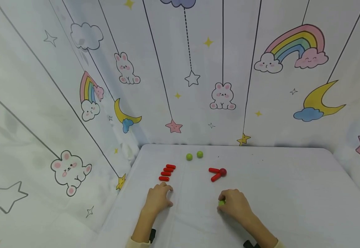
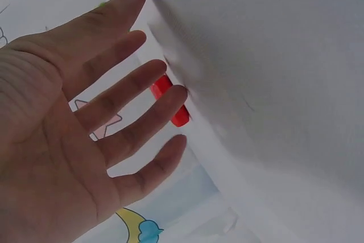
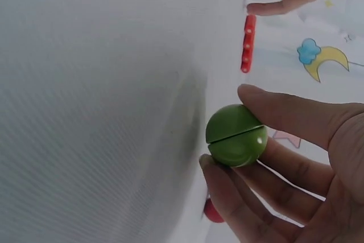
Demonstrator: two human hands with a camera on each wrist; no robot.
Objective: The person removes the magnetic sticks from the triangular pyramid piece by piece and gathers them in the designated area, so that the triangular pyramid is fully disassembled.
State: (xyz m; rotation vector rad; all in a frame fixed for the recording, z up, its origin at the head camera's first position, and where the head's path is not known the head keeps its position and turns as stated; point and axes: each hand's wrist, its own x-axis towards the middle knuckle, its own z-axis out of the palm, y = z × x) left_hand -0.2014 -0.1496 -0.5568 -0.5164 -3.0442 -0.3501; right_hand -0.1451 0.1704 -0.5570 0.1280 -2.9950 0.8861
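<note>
Between its thumb and fingers, my right hand (image 1: 235, 205) pinches a green ball (image 3: 236, 135) close to the table surface; a groove runs across the ball's middle. My left hand (image 1: 158, 198) rests near the table with fingers and thumb spread apart, nothing held in it. Just beyond its fingertips lies a slanting row of several red rods (image 1: 166, 174); one red rod (image 2: 181, 116) shows behind the fingers in the left wrist view. Farther out from the right hand, a red ball (image 1: 223, 172) has two red rods at its left side, an upper rod (image 1: 214, 170) and a lower rod (image 1: 215, 177), forming a V.
Two more green balls, a left one (image 1: 189, 157) and a right one (image 1: 200, 154), sit near the back of the white table (image 1: 291, 193). A white curtain (image 1: 180, 41) printed with rabbits, stars and rainbows rises behind the table and along its left.
</note>
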